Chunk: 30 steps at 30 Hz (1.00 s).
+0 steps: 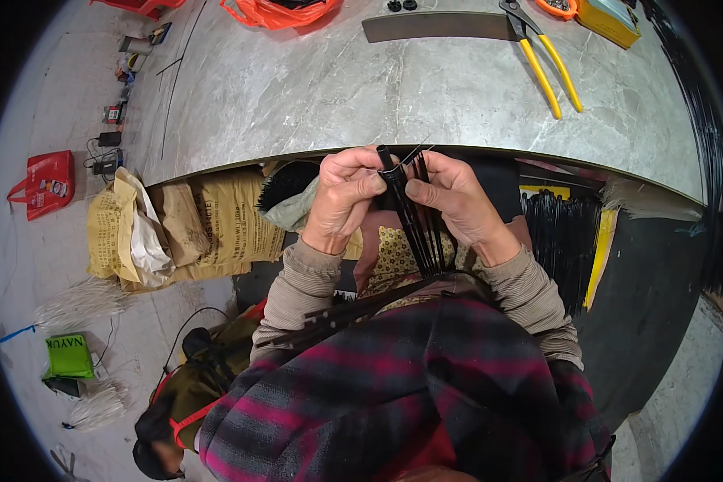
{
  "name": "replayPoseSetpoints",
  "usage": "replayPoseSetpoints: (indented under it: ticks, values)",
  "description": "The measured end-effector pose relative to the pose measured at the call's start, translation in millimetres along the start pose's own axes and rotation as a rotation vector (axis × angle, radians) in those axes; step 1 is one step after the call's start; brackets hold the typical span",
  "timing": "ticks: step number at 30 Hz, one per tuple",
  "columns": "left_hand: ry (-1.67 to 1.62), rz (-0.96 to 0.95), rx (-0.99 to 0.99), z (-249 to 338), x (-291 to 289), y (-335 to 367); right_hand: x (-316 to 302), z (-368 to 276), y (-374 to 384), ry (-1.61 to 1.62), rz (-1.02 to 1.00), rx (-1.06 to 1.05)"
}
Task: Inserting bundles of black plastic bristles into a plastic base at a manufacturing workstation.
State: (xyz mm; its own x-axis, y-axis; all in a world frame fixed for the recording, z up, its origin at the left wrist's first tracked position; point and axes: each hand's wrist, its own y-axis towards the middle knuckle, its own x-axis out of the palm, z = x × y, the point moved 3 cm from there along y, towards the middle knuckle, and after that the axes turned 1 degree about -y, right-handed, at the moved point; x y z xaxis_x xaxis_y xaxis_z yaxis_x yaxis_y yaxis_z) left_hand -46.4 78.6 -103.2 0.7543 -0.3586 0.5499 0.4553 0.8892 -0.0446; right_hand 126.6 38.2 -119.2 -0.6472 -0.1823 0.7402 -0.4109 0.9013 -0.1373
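A bundle of thin black ribs (412, 233), like part of an umbrella frame, hangs between my hands just off the table's near edge. At its top, a short black tube (384, 156) stands up beside the fingers of my left hand (339, 201), which is closed, its thumb and fingers pinching the tube's collar. My right hand (460, 201) is closed too, pinching the tops of several ribs, with a thin wire (416, 150) sticking out above them. The ribs' lower ends reach my lap, where more dark rods (337, 315) lie toward my left forearm.
On the grey marbled table (297, 96) lie yellow-handled pliers (541, 79), a dark metal strip (442, 26) and a red plastic bag (289, 14). Brown paper sacks (225, 225) stand below left; bundled black rods (566, 245) lie right. Another person (169, 418) is at lower left.
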Motion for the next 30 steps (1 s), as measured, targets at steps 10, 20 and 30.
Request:
replayPoseSetpoints:
  ticks: [10,20,30]
  values:
    - [-0.048,-0.092,-0.138,8,14,8,3,-10,-5,-0.060,-0.032,-0.064]
    - [-0.094,-0.004,-0.133,-2,27,9,8,-14,-17,0.001,-0.010,-0.176]
    - [-0.026,0.248,0.057,-6,52,-5,15,-10,-25,-0.122,0.201,-0.494]
